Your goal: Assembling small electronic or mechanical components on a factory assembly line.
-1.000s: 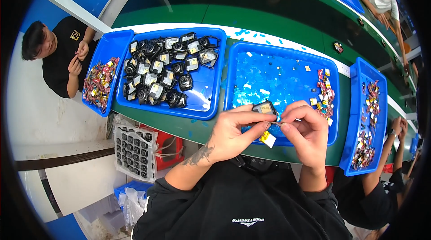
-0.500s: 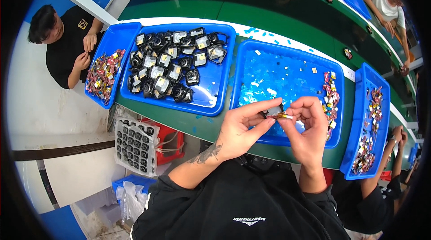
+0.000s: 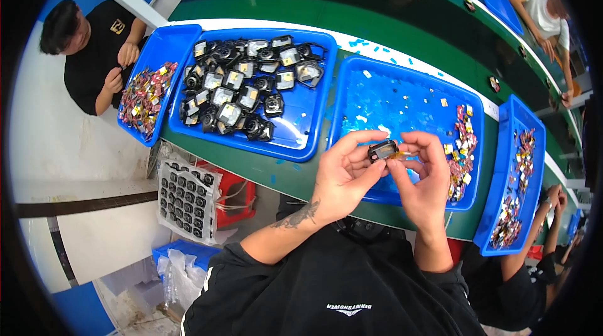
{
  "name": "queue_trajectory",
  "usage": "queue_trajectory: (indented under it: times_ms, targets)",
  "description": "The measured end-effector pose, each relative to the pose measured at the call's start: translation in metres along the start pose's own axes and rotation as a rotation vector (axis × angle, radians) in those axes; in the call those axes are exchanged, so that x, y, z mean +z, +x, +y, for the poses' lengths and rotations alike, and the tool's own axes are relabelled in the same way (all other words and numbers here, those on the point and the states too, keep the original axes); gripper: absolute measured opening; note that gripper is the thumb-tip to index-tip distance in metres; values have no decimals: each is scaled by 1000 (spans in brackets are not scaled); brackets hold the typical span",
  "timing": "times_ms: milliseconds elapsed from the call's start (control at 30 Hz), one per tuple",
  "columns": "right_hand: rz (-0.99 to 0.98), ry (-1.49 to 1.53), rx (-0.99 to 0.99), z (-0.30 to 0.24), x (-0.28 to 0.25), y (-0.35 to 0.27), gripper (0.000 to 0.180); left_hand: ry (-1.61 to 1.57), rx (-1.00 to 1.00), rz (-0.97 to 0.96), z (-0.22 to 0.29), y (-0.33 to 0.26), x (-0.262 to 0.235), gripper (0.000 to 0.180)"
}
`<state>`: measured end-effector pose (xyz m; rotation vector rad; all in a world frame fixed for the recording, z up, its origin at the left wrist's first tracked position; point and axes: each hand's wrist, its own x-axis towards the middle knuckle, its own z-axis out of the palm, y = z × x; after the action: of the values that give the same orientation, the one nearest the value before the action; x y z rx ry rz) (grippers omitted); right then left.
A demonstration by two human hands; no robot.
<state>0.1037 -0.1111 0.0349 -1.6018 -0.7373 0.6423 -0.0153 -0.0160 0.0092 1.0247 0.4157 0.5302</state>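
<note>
A small black square device housing (image 3: 382, 151) with a grey window is pinched between the thumb and fingers of my left hand (image 3: 344, 179). My right hand (image 3: 426, 178) closes its thumb and forefinger on a thin orange-yellow strip (image 3: 398, 156) at the housing's right side. Whether the strip is joined to the housing is hard to make out. Both hands are over the near part of a blue tray (image 3: 336, 107). Blue film pieces are scattered in it, and a pile of small pink, yellow and white parts (image 3: 463, 147) lies along its right side.
Left of my hands, a blue tray (image 3: 295, 129) holds several black housings (image 3: 229, 113). Narrower blue trays of small parts stand at the far left (image 3: 182, 37) and right (image 3: 496, 210). Co-workers sit at both sides. Below the table are a red stool (image 3: 242, 195) and a bagged housing tray (image 3: 188, 201).
The housing has been tilted up so its grey window faces me more. My right fingers have shifted slightly at its edge, and the strip now shows less.
</note>
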Motion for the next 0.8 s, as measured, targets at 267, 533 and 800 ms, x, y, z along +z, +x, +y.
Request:
queue_trajectory:
  times_ms: [267, 533, 800]
  targets:
    - [-4, -297, -100, 5, -67, 112, 36, 1568, 526, 520, 54, 30, -79, 26]
    - [250, -660, 111, 95, -137, 255, 48, 2088, 142, 279, 61, 32, -104, 38]
    - [326, -763, -71, 52, -161, 211, 29, 1796, 190, 312, 66, 41, -100, 17]
